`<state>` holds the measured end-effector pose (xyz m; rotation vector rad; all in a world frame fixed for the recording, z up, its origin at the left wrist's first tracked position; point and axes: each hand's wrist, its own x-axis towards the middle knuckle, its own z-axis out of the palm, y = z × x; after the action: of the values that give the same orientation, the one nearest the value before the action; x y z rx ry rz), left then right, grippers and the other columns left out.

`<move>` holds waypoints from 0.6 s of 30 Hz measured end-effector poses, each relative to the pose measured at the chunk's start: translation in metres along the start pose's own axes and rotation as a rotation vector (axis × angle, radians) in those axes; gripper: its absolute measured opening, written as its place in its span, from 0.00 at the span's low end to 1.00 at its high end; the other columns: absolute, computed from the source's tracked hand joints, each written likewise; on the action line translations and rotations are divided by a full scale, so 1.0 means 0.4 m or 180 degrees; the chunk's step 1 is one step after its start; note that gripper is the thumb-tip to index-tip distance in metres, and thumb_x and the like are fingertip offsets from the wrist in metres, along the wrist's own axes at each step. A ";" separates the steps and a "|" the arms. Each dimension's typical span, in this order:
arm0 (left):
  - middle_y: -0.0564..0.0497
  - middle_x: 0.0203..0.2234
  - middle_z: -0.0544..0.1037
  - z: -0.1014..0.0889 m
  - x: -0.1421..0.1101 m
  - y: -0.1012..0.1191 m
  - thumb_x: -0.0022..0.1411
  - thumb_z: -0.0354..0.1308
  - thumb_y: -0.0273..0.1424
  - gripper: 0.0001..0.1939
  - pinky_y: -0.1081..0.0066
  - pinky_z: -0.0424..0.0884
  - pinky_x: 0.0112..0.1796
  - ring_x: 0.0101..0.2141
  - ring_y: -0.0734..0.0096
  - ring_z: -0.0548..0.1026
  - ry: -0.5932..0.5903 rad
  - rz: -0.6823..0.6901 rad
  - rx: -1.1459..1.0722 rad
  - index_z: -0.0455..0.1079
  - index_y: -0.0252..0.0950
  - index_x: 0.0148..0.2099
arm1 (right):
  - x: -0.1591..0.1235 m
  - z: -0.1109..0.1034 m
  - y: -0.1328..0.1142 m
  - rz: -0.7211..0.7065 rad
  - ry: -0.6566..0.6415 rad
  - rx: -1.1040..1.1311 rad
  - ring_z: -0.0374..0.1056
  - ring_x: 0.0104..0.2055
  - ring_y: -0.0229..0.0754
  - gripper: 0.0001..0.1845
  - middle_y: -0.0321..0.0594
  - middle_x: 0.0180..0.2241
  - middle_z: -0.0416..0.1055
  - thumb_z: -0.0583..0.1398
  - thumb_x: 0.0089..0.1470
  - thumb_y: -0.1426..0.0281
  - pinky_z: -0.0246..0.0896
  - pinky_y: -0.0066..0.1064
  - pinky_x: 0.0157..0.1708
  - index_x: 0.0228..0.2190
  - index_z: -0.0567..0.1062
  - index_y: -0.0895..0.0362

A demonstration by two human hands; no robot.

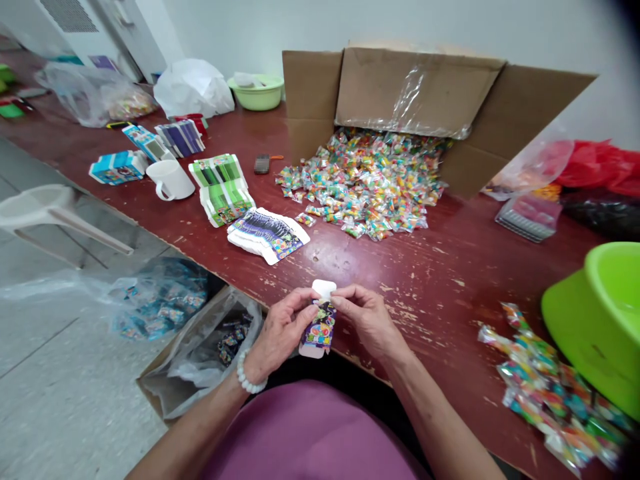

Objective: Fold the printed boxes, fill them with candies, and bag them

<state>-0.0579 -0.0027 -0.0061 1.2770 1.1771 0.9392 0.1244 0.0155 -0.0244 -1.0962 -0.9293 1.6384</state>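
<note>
Between both hands, at the table's front edge, is a small purple printed candy box with its white end flap standing up. My left hand pinches its left side near the top, thumb on the printed face. Fingertips of my right hand grip the upper right corner by the flap. Just beyond lie a fanned stack of flat purple cartons and a stack of green cartons. A large heap of wrapped candies spreads out farther back.
An open cardboard box lies behind the heap. A white mug and blue boxes stand left. At right are a green basin and more candies. Below the table edge sits a lined carton holding small dark packets.
</note>
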 end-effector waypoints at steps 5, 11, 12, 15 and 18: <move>0.52 0.39 0.78 -0.001 -0.001 -0.006 0.66 0.59 0.35 0.08 0.72 0.70 0.44 0.40 0.71 0.74 -0.0064 0.0112 0.0073 0.73 0.38 0.44 | -0.004 0.005 -0.007 0.0108 -0.0201 0.0045 0.71 0.32 0.39 0.19 0.37 0.32 0.77 0.72 0.45 0.63 0.66 0.30 0.35 0.39 0.79 0.55; 0.54 0.34 0.77 0.012 0.000 -0.024 0.61 0.64 0.40 0.21 0.72 0.74 0.32 0.30 0.71 0.78 -0.0144 -0.0825 -0.1629 0.61 0.43 0.53 | -0.015 0.012 -0.001 -0.0810 0.0177 -0.0888 0.71 0.32 0.41 0.08 0.38 0.30 0.77 0.67 0.52 0.63 0.66 0.32 0.34 0.30 0.80 0.54; 0.52 0.34 0.77 0.014 0.001 -0.026 0.63 0.61 0.44 0.21 0.70 0.74 0.30 0.29 0.68 0.78 -0.0438 -0.1106 -0.1805 0.62 0.41 0.53 | -0.016 0.011 0.001 -0.0942 0.0165 -0.1046 0.71 0.32 0.40 0.08 0.38 0.30 0.76 0.66 0.54 0.63 0.66 0.32 0.34 0.32 0.81 0.54; 0.49 0.28 0.77 0.020 0.004 -0.034 0.66 0.49 0.54 0.28 0.70 0.71 0.23 0.21 0.66 0.77 -0.0944 -0.1692 -0.2160 0.65 0.36 0.54 | -0.018 0.006 0.000 -0.1214 -0.0156 -0.1612 0.73 0.35 0.42 0.09 0.40 0.34 0.77 0.62 0.59 0.62 0.67 0.33 0.37 0.37 0.82 0.52; 0.50 0.25 0.76 0.030 0.007 -0.042 0.68 0.43 0.54 0.30 0.73 0.68 0.20 0.18 0.70 0.74 -0.0697 -0.1646 -0.2190 0.64 0.38 0.59 | -0.018 0.005 -0.013 -0.1113 -0.0425 -0.1592 0.74 0.36 0.41 0.11 0.42 0.42 0.79 0.61 0.61 0.61 0.69 0.35 0.41 0.35 0.81 0.52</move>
<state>-0.0473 -0.0040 -0.0241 0.4704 0.8357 0.6984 0.1251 0.0097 -0.0172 -1.0760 -1.5806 1.2303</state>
